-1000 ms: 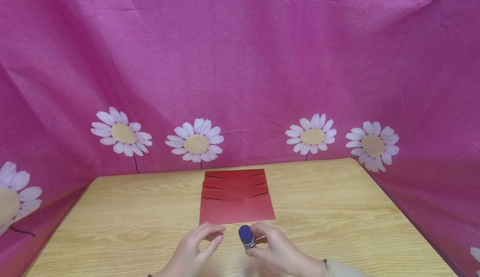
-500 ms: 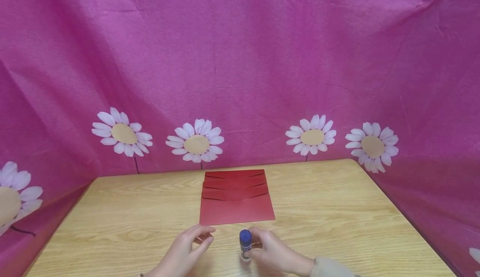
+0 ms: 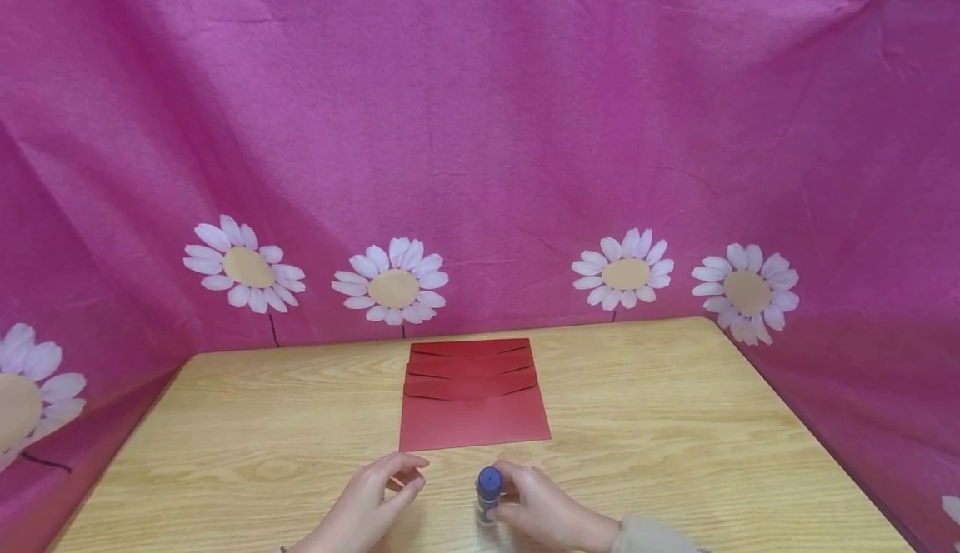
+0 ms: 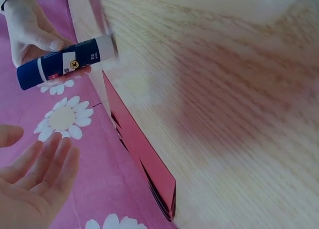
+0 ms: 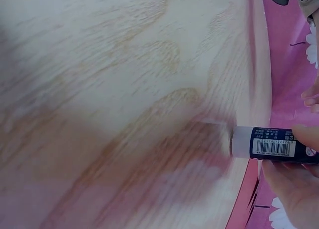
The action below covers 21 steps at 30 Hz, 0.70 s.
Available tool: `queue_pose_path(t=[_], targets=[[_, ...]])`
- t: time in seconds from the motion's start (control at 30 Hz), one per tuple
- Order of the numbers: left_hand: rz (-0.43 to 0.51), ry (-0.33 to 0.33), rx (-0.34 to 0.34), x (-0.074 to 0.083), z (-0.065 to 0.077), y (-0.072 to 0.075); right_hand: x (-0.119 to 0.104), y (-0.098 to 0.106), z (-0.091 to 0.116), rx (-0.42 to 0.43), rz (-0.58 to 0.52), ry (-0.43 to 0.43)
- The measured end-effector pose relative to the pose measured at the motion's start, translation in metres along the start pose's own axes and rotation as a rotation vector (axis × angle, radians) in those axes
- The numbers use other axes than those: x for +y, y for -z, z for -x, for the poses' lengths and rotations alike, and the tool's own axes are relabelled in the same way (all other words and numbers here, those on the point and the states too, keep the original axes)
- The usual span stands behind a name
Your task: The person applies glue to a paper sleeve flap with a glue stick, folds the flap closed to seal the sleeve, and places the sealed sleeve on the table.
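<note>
A glue stick (image 3: 488,490) with a blue cap stands upright at the near middle of the table. My right hand (image 3: 546,506) pinches it between thumb and fingers from the right. In the left wrist view the white base of the glue stick (image 4: 70,59) is at the tabletop; whether it bears fully on it I cannot tell. A barcode faces the right wrist camera on the glue stick (image 5: 274,143). My left hand (image 3: 366,496) is to its left, fingers loosely bent, holding nothing. Beyond both hands lie several overlapping red envelopes (image 3: 480,420), flaps toward the back.
The wooden table (image 3: 285,420) has rounded far corners. A pink cloth (image 3: 495,137) printed with white daisies hangs behind it and along both sides.
My right hand has brought the glue stick down toward the tabletop and slightly nearer to me, and made it more upright. My left hand has drawn back to the left. The envelopes stay put.
</note>
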State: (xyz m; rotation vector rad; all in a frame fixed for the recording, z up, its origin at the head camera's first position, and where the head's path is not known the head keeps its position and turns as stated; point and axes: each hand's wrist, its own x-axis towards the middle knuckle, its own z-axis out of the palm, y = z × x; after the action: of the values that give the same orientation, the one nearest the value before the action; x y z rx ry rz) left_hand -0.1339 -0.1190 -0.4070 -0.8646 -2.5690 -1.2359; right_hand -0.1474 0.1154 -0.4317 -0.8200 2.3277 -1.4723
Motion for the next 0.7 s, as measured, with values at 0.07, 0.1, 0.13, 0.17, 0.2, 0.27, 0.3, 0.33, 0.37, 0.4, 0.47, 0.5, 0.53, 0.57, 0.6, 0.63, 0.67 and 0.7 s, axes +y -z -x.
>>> queue_pose_path(t=[0.07,0.1,0.13,0.17,0.2,0.27,0.3,0.33,0.37,0.4,0.47,0.5,0.53,0.57,0.6,0.63,0.67,0.7], targets=[[0.007,0.025,-0.015,-0.0002,-0.0003,0.0006,0.0002,-0.0006,-0.0005,0.000,0.009,-0.005],[0.009,0.036,-0.021,-0.0003,-0.0005,0.0009,0.0002,-0.0008,-0.0007,0.000,0.015,-0.003],[0.010,0.047,-0.027,-0.0004,-0.0007,0.0011,0.0003,-0.0009,-0.0009,-0.002,0.017,-0.004],[0.010,0.057,-0.032,-0.0006,-0.0009,0.0013,0.0003,-0.0010,-0.0012,-0.005,0.018,-0.003],[0.009,0.066,-0.037,-0.0005,-0.0013,0.0014,0.0005,-0.0012,-0.0015,-0.008,0.018,0.001],[0.004,0.085,-0.045,-0.0008,-0.0021,0.0012,0.0012,-0.0014,-0.0022,-0.011,0.022,0.003],[0.003,0.094,-0.050,-0.0010,-0.0026,0.0012,0.0015,-0.0014,-0.0025,-0.014,0.020,0.003],[0.000,0.104,-0.055,-0.0011,-0.0031,0.0011,0.0019,-0.0013,-0.0029,-0.015,0.024,0.000],[-0.002,0.111,-0.059,-0.0011,-0.0037,0.0009,0.0021,-0.0011,-0.0031,-0.019,0.024,0.000],[-0.005,0.118,-0.062,-0.0012,-0.0042,0.0008,0.0023,-0.0009,-0.0032,-0.023,0.018,-0.008],[-0.007,0.136,-0.071,-0.0009,-0.0052,0.0008,0.0022,-0.0003,-0.0034,-0.028,0.017,-0.017],[-0.005,0.146,-0.078,-0.0008,-0.0056,0.0009,0.0020,0.0001,-0.0034,-0.032,0.016,-0.023],[-0.004,0.155,-0.082,-0.0007,-0.0060,0.0010,0.0019,0.0004,-0.0033,-0.036,0.017,-0.024],[0.001,0.165,-0.088,-0.0008,-0.0064,0.0012,0.0019,0.0006,-0.0029,-0.040,0.021,-0.024],[0.004,0.174,-0.094,-0.0009,-0.0066,0.0014,0.0018,0.0009,-0.0024,-0.041,0.029,-0.023],[0.007,0.180,-0.098,-0.0012,-0.0068,0.0016,0.0019,0.0015,-0.0020,-0.043,0.041,-0.024],[0.006,0.184,-0.101,-0.0017,-0.0069,0.0018,0.0021,0.0024,-0.0012,-0.043,0.058,-0.028],[-0.005,0.180,-0.099,-0.0025,-0.0068,0.0019,0.0020,0.0036,-0.0001,-0.044,0.077,-0.033]])
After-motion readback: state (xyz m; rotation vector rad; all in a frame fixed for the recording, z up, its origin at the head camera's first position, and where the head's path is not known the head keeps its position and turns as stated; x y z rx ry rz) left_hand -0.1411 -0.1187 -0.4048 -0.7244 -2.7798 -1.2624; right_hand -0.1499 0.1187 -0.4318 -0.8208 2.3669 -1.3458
